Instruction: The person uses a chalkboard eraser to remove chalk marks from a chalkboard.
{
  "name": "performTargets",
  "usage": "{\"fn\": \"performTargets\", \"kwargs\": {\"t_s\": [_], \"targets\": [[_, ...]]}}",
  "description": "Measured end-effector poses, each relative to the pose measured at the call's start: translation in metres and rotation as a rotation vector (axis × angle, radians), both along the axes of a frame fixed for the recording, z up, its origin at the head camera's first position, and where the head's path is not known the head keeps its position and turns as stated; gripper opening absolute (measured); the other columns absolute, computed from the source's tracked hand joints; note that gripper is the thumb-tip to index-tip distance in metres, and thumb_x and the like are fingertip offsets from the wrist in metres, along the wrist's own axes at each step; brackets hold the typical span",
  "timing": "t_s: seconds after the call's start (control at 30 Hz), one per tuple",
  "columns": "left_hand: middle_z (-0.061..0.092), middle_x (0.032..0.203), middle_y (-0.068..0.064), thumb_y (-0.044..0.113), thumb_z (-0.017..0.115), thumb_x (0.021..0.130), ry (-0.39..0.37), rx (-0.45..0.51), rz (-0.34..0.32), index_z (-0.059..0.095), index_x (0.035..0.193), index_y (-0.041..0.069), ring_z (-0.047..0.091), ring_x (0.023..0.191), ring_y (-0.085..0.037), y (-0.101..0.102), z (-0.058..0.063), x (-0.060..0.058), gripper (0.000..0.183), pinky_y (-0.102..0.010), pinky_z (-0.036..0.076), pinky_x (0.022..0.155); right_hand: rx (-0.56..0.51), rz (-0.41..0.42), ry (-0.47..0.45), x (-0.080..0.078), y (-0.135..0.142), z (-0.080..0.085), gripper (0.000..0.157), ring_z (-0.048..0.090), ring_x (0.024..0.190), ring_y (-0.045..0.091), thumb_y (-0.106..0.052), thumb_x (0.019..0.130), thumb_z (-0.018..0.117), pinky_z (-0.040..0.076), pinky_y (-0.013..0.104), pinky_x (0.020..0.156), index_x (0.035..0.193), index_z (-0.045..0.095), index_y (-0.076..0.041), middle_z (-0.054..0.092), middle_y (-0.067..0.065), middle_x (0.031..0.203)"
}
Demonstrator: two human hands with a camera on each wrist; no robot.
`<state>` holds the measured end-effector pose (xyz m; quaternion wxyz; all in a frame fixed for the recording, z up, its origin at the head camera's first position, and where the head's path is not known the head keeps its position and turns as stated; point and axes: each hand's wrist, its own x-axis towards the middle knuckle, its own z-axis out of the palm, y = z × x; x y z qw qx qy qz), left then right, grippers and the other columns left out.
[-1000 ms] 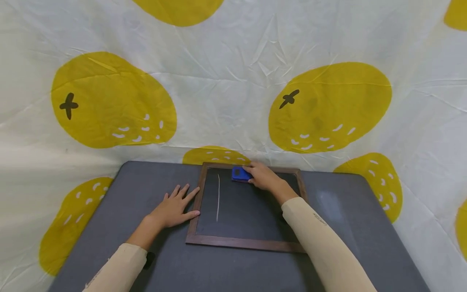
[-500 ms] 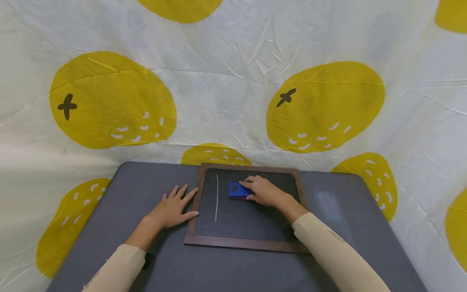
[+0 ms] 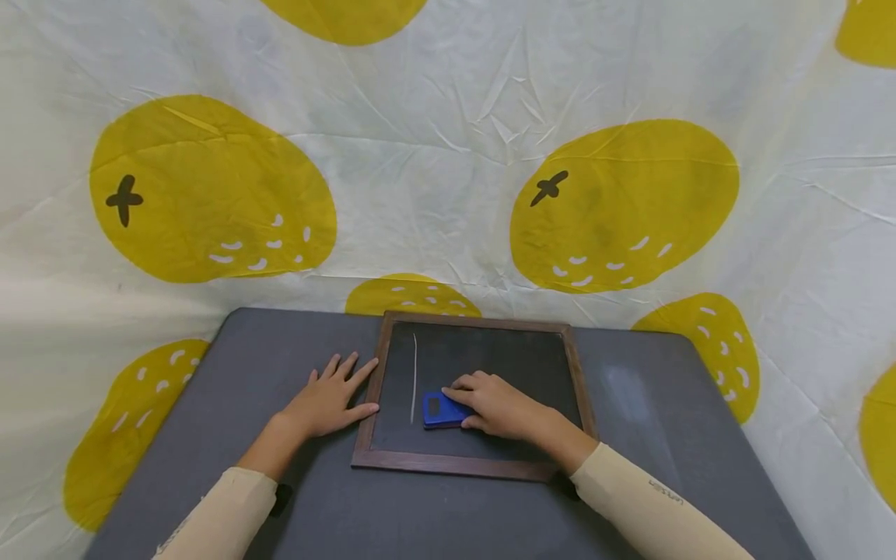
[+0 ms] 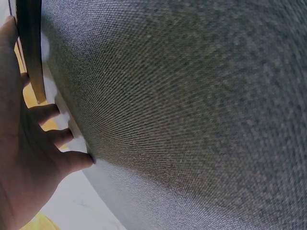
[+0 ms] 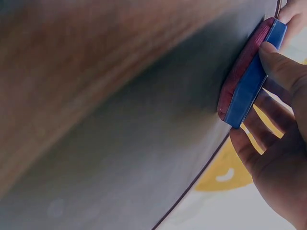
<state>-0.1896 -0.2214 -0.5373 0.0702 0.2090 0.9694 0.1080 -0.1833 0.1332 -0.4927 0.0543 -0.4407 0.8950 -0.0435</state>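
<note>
A small chalkboard [image 3: 490,354] with a brown wooden frame lies on the dark tabletop. One thin white chalk line [image 3: 414,377] runs down its left part. My right hand [image 3: 498,406] grips a blue chalkboard eraser [image 3: 435,410] low on the board, just right of the line's lower end. In the right wrist view the thumb and fingers pinch the eraser [image 5: 252,79], its reddish felt side against the board. My left hand [image 3: 327,400] lies with spread, straight fingers at the frame's left edge, thumb and index fingertips touching it.
The grey table [image 3: 434,513] extends on both sides of the board and toward me. Behind it hangs a white cloth [image 3: 420,194] printed with yellow fruit shapes, close to the table's back edge.
My right hand has drawn the eraser from the top of the board down toward its lower part, slightly leftward. The left hand keeps its place, and the chalk line is still there.
</note>
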Motion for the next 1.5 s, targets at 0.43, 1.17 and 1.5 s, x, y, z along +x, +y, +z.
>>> {"fn": "performTargets", "kwargs": {"t_s": [0.43, 1.17, 1.5], "targets": [[0.026, 0.169, -0.022, 0.072, 0.047, 0.099, 0.005, -0.013, -0.007, 0.024, 0.167, 0.028, 0.022, 0.153, -0.055, -0.002, 0.003, -0.001, 0.085, -0.083, 0.027, 0.108, 0.048, 0.054, 0.046, 0.026, -0.019, -0.002, 0.065, 0.058, 0.125, 0.022, -0.044, 0.100, 0.066, 0.052, 0.039, 0.098, 0.155, 0.049, -0.014, 0.059, 0.005, 0.144], [0.026, 0.169, -0.021, 0.069, 0.045, 0.101, -0.008, -0.015, -0.003, 0.024, 0.166, 0.029, 0.021, 0.153, -0.055, -0.001, 0.003, 0.000, 0.079, -0.082, 0.026, 0.108, 0.086, 0.056, 0.138, 0.036, -0.058, -0.001, 0.064, 0.061, 0.116, 0.020, -0.048, 0.101, 0.063, 0.055, 0.035, 0.094, 0.154, 0.052, -0.013, 0.062, 0.004, 0.139], [0.025, 0.169, -0.022, 0.060, 0.045, 0.106, -0.019, -0.010, 0.004, 0.024, 0.166, 0.028, 0.020, 0.153, -0.055, 0.001, 0.006, 0.001, 0.072, -0.082, 0.024, 0.109, 0.135, 0.029, 0.164, 0.024, -0.070, 0.002, 0.063, 0.063, 0.113, 0.021, -0.048, 0.101, 0.064, 0.056, 0.035, 0.093, 0.153, 0.052, -0.015, 0.062, 0.006, 0.138]]}}
